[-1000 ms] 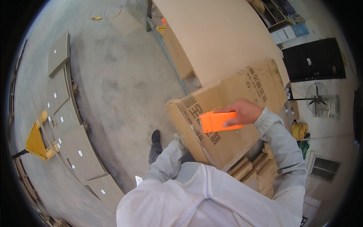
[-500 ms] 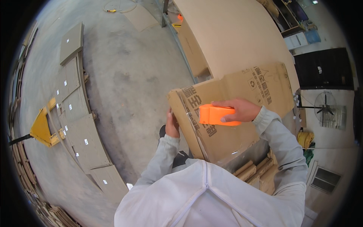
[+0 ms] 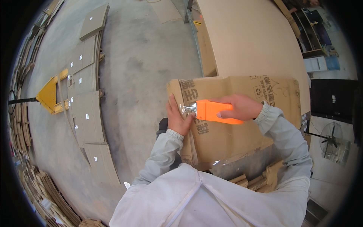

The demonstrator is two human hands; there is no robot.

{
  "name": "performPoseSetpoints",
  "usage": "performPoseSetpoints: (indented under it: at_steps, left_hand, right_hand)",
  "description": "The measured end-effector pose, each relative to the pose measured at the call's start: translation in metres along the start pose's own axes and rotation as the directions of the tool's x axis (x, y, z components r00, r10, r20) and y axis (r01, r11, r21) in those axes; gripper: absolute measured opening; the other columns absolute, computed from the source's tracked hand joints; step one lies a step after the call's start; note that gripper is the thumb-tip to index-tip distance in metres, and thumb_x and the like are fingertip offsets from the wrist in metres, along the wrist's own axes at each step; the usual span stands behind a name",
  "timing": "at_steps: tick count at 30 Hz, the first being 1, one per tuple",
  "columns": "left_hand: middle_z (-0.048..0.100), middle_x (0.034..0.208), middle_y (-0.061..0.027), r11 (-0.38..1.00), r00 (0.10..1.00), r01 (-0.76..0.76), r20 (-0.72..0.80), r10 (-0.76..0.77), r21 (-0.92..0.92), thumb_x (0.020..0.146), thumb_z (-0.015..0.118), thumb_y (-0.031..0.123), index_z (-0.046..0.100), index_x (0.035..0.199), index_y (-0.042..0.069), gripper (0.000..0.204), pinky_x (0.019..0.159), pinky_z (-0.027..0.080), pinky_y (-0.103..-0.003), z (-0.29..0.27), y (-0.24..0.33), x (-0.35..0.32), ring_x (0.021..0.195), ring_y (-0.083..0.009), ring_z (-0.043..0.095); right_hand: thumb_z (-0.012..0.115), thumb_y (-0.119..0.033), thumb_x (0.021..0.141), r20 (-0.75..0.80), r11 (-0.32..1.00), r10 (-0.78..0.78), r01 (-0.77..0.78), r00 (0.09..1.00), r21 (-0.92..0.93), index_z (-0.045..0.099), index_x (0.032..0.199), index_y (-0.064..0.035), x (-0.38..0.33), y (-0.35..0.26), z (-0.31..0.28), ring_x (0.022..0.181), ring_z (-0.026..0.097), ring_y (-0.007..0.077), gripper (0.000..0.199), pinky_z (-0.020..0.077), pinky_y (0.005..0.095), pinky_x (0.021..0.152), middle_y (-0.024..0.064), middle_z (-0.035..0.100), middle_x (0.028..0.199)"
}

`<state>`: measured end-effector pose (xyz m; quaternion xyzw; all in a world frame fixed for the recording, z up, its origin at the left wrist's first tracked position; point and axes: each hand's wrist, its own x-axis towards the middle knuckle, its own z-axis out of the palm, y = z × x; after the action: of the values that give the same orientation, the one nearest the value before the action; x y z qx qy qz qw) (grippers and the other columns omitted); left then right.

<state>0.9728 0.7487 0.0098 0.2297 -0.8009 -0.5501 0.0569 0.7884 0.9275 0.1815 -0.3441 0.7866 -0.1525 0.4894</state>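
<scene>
A brown printed cardboard box (image 3: 242, 134) lies in front of me on the table's near side. My right hand (image 3: 244, 107) is closed round an orange tape dispenser (image 3: 208, 112), its front end at the box's left part. Clear tape (image 3: 189, 108) glints between the dispenser and the box's left edge. Flat against that left edge rests my left hand (image 3: 178, 118), fingers stretched out and thumb apart, close to the dispenser's tip. Whether the left fingertips touch the tape I cannot tell.
A broad tan tabletop (image 3: 249, 38) extends beyond the box. On the floor at left lie stacked flat cardboard sheets (image 3: 89, 113) beside a yellow pallet jack (image 3: 48, 96). Folded cardboard pieces (image 3: 264, 178) sit below the box's near side. A fan (image 3: 329, 139) stands at right.
My left hand has moved up from the box's side onto its left edge. The dispenser has shifted slightly left to meet it, with tape now showing between. The view has turned a little.
</scene>
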Motion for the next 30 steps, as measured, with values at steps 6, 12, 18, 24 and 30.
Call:
performPoseSetpoints:
  at_steps: [6,12,18,24,30]
  left_hand:
    - [0.021,0.152,-0.0360,0.973,0.998,0.012,-0.062,0.003,0.230,0.084,0.074,0.019,0.006,0.158,0.004,0.102,0.113,0.036,-0.048,0.009,0.012,-0.002,0.136,-0.0509,0.035]
    - [0.011,0.162,-0.0291,0.804,0.998,0.057,-0.067,-0.021,0.592,0.091,0.065,0.029,0.013,0.159,0.005,0.088,0.119,0.020,-0.055,0.023,0.028,-0.009,0.149,-0.0435,0.019]
    - [0.012,0.166,-0.0180,0.559,0.919,-0.395,0.320,0.232,0.729,0.097,0.050,0.048,0.021,0.158,0.004,0.081,0.124,0.001,-0.055,0.022,0.060,-0.016,0.155,-0.0324,0.005]
    - [0.018,0.167,-0.0094,0.505,0.702,-0.707,0.577,0.417,0.495,0.101,0.041,0.048,0.025,0.157,0.007,0.072,0.126,0.001,-0.050,0.102,0.074,0.014,0.155,-0.0240,0.008]
    - [0.021,0.166,-0.0099,0.427,0.701,-0.713,0.581,0.415,0.556,0.101,0.039,0.049,0.029,0.156,0.007,0.069,0.126,0.003,-0.049,0.121,0.068,0.024,0.155,-0.0246,0.012]
  right_hand:
    - [0.067,-0.035,0.089,-0.046,0.996,-0.086,0.088,0.995,0.025,0.056,0.142,-0.0137,-0.019,0.018,-0.004,0.107,0.065,0.0300,0.058,0.0497,0.0386,0.095,0.0136,0.069,0.122]
    - [0.068,-0.029,0.089,-0.053,0.999,0.027,-0.029,0.998,-0.030,0.056,0.142,-0.0130,-0.045,0.060,-0.014,0.111,0.064,0.0272,0.057,0.0488,0.0366,0.097,0.0125,0.068,0.125]
    - [0.069,-0.030,0.088,-0.183,0.987,0.014,-0.044,0.983,-0.157,0.058,0.141,-0.0185,-0.080,0.118,-0.035,0.112,0.064,0.0272,0.055,0.0493,0.0377,0.099,0.0108,0.069,0.124]
    - [0.066,-0.037,0.087,-0.173,0.914,0.257,-0.297,0.951,-0.277,0.061,0.138,-0.0240,-0.086,0.127,-0.043,0.114,0.064,0.0285,0.053,0.0501,0.0394,0.099,0.0083,0.069,0.125]
    - [0.061,-0.036,0.090,-0.148,0.662,0.414,-0.408,0.898,-0.629,0.065,0.132,-0.0229,-0.038,0.066,-0.038,0.111,0.066,0.0274,0.045,0.0526,0.0396,0.094,0.0048,0.070,0.122]
